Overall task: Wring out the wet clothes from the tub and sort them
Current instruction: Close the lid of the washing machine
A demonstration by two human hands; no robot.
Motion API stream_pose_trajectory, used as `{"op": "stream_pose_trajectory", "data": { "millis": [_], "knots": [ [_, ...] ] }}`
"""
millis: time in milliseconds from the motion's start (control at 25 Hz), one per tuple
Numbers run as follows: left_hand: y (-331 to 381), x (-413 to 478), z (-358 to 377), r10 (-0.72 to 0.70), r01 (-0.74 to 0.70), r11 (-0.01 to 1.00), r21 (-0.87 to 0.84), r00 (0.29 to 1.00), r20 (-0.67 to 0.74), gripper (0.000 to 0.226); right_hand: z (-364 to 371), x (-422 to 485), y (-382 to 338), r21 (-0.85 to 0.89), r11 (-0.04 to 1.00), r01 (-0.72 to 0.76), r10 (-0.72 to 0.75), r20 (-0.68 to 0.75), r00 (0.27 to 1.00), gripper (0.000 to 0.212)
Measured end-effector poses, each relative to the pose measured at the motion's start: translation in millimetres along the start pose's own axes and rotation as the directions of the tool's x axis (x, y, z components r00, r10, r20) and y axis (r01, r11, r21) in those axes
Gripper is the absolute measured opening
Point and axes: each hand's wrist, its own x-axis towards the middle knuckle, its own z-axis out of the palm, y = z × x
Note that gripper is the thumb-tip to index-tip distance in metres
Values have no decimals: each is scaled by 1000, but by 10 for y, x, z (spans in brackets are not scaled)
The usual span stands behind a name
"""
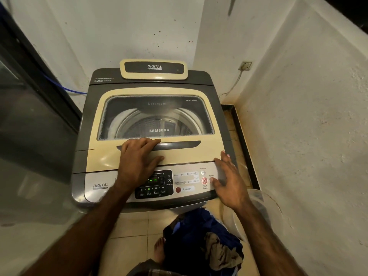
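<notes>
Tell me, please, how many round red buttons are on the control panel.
2: one round red button beside "Program", the other above "Start Pause". The right hand covers part of the silver control panel, so more may be hidden.

washer (85, 136): grey body | lid (99, 156): cream | clothes (199, 236): blue, black, drab brown | floor tiles (131, 224): beige | walls (298, 116): white, speckled

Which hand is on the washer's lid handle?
The left hand: it reaches the dark lid handle, while the right hand lies open over the right end of the control panel.
</notes>
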Motion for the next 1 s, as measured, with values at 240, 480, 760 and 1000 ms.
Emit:
{"op": "stream_pose_trajectory", "data": {
  "millis": [240,480,760,1000],
  "knots": [
    [1,31,-49,-3,4,999,-32,1000,18,54,84,-16,-29,-37,999,3,-4,-27,1000,80],
    [-39,71,-60,-2,4,999,-44,999,34,51,57,-4,-102,-36,998,-57,56,-24,998,81],
    [-30,72,-55,4,-2,999,-50,1000,25,51,76,-5,-183,-55,995,-85,84,-16,996,87],
    [-39,72,-61,3,-2,999,-40,1000,21,50,333,-120,-544,-297,955,-27,67,127,990,132]
  ]
}}
